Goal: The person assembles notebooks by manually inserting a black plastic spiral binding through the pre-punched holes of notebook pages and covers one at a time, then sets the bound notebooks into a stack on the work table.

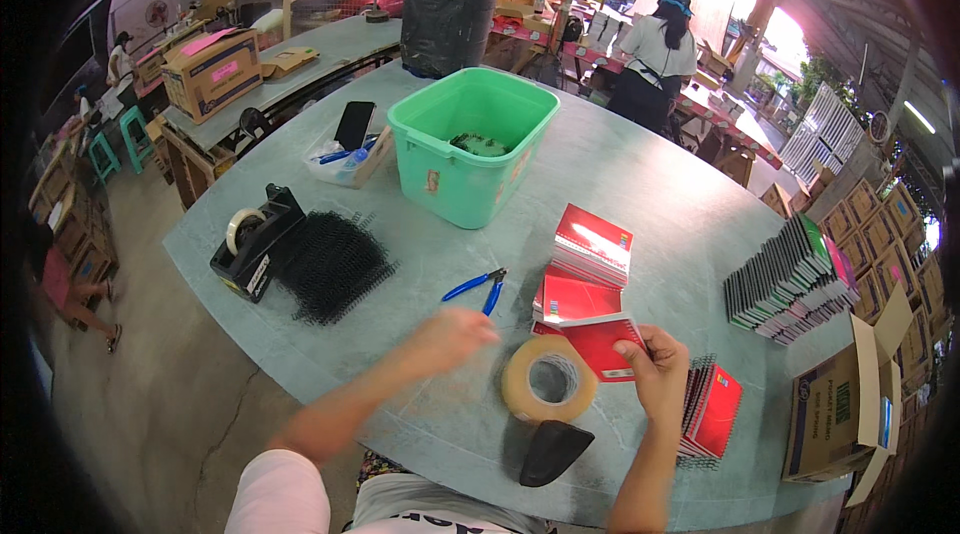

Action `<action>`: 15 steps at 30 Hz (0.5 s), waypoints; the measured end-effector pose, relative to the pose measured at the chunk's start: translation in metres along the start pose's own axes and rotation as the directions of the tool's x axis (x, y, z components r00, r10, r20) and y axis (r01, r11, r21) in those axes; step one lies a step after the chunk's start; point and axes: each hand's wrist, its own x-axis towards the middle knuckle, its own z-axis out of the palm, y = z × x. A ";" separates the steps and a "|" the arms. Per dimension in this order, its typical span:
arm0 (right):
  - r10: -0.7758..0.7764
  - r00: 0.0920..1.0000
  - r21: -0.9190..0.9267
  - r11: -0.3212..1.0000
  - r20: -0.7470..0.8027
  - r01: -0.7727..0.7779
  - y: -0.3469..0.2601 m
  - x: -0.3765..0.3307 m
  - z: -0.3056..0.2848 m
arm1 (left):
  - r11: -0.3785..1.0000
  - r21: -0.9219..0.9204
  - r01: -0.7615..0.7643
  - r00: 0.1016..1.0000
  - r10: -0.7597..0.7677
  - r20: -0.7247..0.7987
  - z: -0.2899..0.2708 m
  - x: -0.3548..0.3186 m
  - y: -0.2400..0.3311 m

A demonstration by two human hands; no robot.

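Note:
My right hand (660,369) grips a small red notebook (603,346) by its right edge, thumb on the cover. My left hand (455,342), blurred, is curled closed to the left of it; anything between its fingers is too smeared to make out. Just beyond the left hand lie blue-handled cutters (478,288). Red notebooks (590,252) are stacked behind the held one. A large roll of tape (548,380) sits below it, beside a black wedge-shaped object (555,452). More red notebooks with black coils (712,412) stand right of my right hand.
Black spiral coils (335,264) lie in a heap beside a tape dispenser (258,242). Farther back stand a green bin (475,159) and a small tray holding a phone (355,124). Stacked notebooks (785,284) and an open carton (830,404) are at right; a person (655,59) stands beyond.

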 end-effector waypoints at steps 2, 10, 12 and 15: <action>-0.082 0.991 -0.359 0.926 0.103 0.114 -0.027 0.002 0.004 | 0.810 0.586 -0.034 0.993 0.094 -0.072 -0.049 -0.005 -0.039; -0.033 0.965 -0.682 0.701 0.262 0.209 -0.017 0.020 0.043 | 0.650 0.615 0.448 0.877 -0.186 -0.442 -0.063 -0.007 -0.096; -0.010 0.966 -0.705 0.682 0.259 0.196 -0.014 0.019 0.047 | 0.686 0.593 0.422 0.871 -0.125 -0.475 -0.065 -0.006 -0.077; -0.059 0.970 -0.684 0.699 0.238 0.210 -0.004 0.019 0.054 | 0.851 0.429 0.302 0.898 -0.104 -0.427 -0.063 0.000 -0.051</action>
